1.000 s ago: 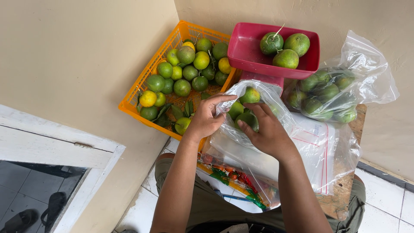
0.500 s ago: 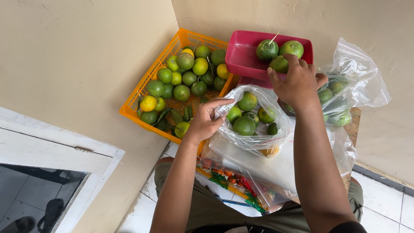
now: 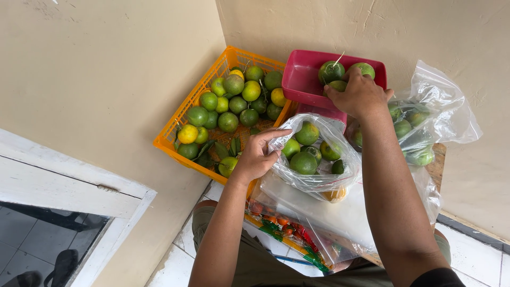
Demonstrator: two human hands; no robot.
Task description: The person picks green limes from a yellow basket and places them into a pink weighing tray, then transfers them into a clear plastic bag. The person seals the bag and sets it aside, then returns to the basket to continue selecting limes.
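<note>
Now the right hand [image 3: 360, 94] reaches into the red tray [image 3: 303, 79] at the far side, its fingers curled down over a green citrus fruit [image 3: 336, 86] that lies between two others; half a second ago that hand was only arriving above the tray's near edge, and a second ago it was down at the bag's mouth beside the other hand. Whether the fruit is already gripped or merely touched cannot be told, since the hand hides its fingertips. The left hand [image 3: 258, 157] has stayed where it was, thumb and fingers pinched on the rim of the clear plastic bag [image 3: 319, 183], holding the mouth open. Inside the bag lie several green fruits, the same number as in the last frame. To the left sits the orange crate [image 3: 178, 123], filled with green and yellow citrus and a few leaves. Behind the right forearm a second clear bag [image 3: 441, 111] of green fruit rests on the wooden surface, unmoved.
</note>
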